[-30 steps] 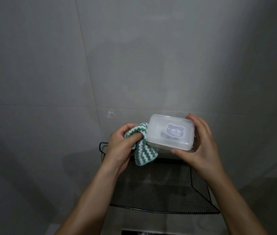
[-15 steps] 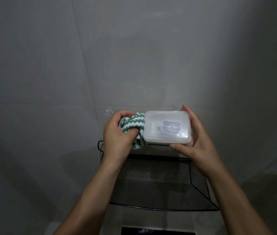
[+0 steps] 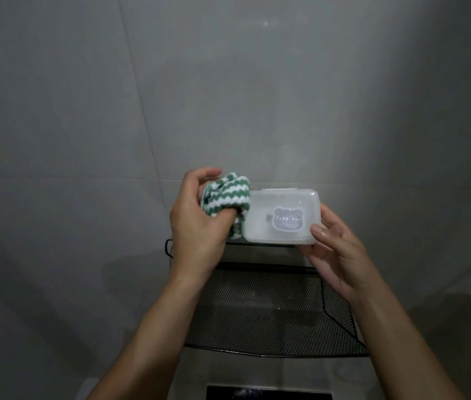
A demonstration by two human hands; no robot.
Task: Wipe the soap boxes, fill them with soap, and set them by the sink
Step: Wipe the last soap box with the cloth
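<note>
A translucent white soap box (image 3: pixel 281 216) with a bear-shaped label on its closed lid is held in the air in front of the tiled wall. My right hand (image 3: pixel 338 252) grips its right end, thumb on the lid's near right corner and fingers behind. My left hand (image 3: pixel 196 226) grips a bunched green-and-white striped cloth (image 3: pixel 225 199) and presses it against the box's left end.
Below the hands a black wire-mesh shelf (image 3: pixel 268 310) hangs on the grey tiled wall (image 3: pixel 228 96). A dark rectangular opening (image 3: pixel 268 396) shows at the bottom edge under the shelf.
Both hands have lifted the box and cloth higher against the wall. The box has levelled so its lid faces me, and the cloth has shifted up onto the box's left end.
</note>
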